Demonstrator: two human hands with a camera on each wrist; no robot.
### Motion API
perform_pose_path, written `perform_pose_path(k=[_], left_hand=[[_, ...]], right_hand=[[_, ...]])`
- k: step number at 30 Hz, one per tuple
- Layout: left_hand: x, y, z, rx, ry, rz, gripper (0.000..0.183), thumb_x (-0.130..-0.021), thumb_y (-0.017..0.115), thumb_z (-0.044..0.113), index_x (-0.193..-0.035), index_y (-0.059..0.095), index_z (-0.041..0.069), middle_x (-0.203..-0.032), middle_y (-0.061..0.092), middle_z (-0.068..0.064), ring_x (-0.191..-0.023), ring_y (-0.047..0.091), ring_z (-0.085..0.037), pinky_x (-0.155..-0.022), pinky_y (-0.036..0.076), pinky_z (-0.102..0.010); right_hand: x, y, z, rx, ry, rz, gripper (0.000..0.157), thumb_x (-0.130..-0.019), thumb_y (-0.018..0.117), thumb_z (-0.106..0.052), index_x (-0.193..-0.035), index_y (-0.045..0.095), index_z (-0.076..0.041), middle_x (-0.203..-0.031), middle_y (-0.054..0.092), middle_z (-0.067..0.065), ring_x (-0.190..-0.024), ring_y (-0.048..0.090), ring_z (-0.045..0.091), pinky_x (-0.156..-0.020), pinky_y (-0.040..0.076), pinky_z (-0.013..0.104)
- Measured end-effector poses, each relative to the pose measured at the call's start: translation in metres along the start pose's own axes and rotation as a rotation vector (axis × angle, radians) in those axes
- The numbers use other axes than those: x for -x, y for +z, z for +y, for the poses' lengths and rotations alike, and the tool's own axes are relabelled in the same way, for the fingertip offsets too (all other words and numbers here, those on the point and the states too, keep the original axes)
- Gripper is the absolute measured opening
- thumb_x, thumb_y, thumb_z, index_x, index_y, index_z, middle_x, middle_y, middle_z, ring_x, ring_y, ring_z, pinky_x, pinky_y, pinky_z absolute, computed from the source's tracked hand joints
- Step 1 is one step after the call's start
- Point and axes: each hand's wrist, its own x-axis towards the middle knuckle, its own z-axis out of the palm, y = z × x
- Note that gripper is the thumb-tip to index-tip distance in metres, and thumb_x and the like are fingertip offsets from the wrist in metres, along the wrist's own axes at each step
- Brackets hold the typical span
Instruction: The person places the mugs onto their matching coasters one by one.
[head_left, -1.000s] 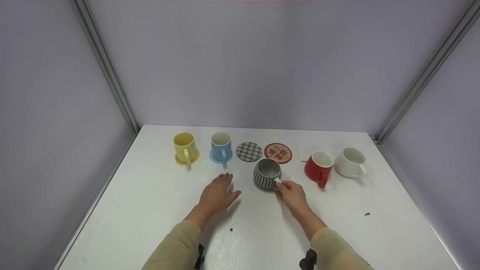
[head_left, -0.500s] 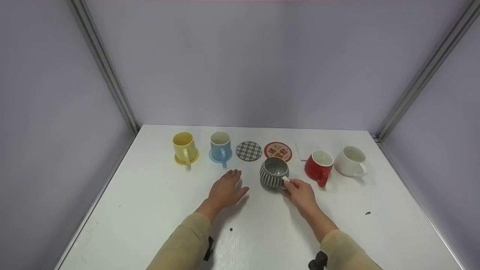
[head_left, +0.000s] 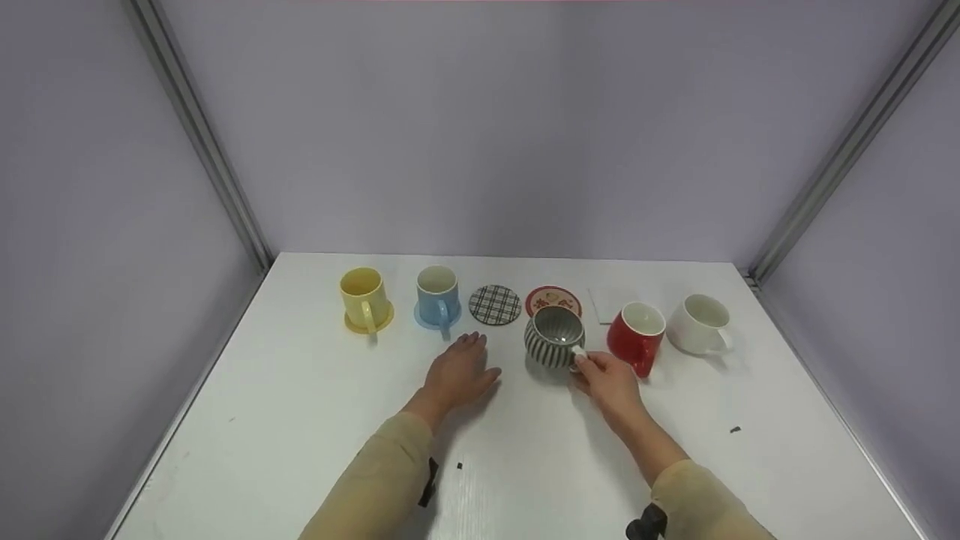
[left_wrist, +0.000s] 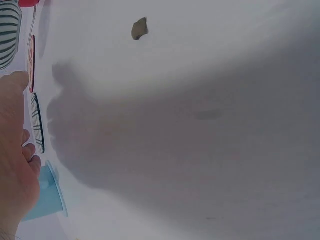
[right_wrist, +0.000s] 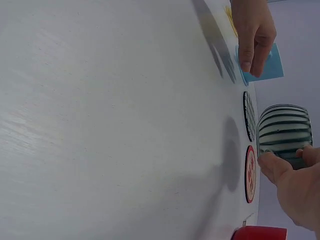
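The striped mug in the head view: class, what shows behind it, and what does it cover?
Behind the striped mug shows the far part of a round red-rimmed coaster. The mug hides the coaster's near edge and part of its printed design here.

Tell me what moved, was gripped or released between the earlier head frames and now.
The right hand has moved the striped mug rightward and away from the person; in the head view it now covers more of the red coaster. The left hand shifted right and forward. No grip changed: the right hand keeps the handle. The yellow mug, blue mug, red mug, white mug and plaid coaster stayed put.
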Motion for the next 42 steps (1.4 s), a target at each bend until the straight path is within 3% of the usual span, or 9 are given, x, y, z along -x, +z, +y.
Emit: perform_pose_path(k=[7,13,30,42], left_hand=[[-0.008,0.006,0.003,0.05,-0.05,-0.056,0.077,-0.107,0.057,0.049,-0.164,0.036,0.003,-0.17,0.035,-0.015,-0.158,0.031,-0.034,-0.128,0.027,-0.047],[-0.01,0.013,-0.001,0.033,-0.079,-0.083,0.079,-0.108,0.055,0.051,-0.167,0.029,0.006,-0.174,0.028,-0.012,-0.16,0.025,-0.031,-0.129,0.024,-0.046],[-0.004,0.011,-0.005,-0.026,-0.01,-0.077,0.081,-0.105,0.05,0.051,-0.168,0.027,0.005,-0.175,0.025,-0.01,-0.162,0.02,-0.033,-0.13,0.021,-0.044],[-0.002,0.015,0.001,0.01,-0.056,-0.092,0.084,-0.1,0.048,0.051,-0.169,0.025,0.009,-0.175,0.023,-0.007,-0.162,0.019,-0.029,-0.131,0.019,-0.042]], right_hand=[[0.006,-0.005,-0.006,-0.014,-0.004,0.007,0.034,-0.111,0.059,-0.018,-0.137,0.064,0.003,-0.135,0.066,0.022,-0.126,0.066,0.036,-0.105,0.055,0.042],[0.012,-0.007,-0.007,-0.004,-0.016,0.016,0.033,-0.111,0.058,-0.019,-0.136,0.065,0.002,-0.133,0.067,0.021,-0.123,0.067,0.035,-0.105,0.055,0.041],[0.021,-0.01,-0.01,-0.067,-0.005,0.026,0.035,-0.111,0.059,-0.018,-0.139,0.062,0.003,-0.138,0.064,0.023,-0.127,0.065,0.036,-0.105,0.054,0.039],[0.021,-0.01,-0.011,-0.052,-0.018,0.021,0.035,-0.112,0.057,-0.017,-0.139,0.062,0.005,-0.138,0.064,0.023,-0.127,0.065,0.036,-0.106,0.054,0.04]])
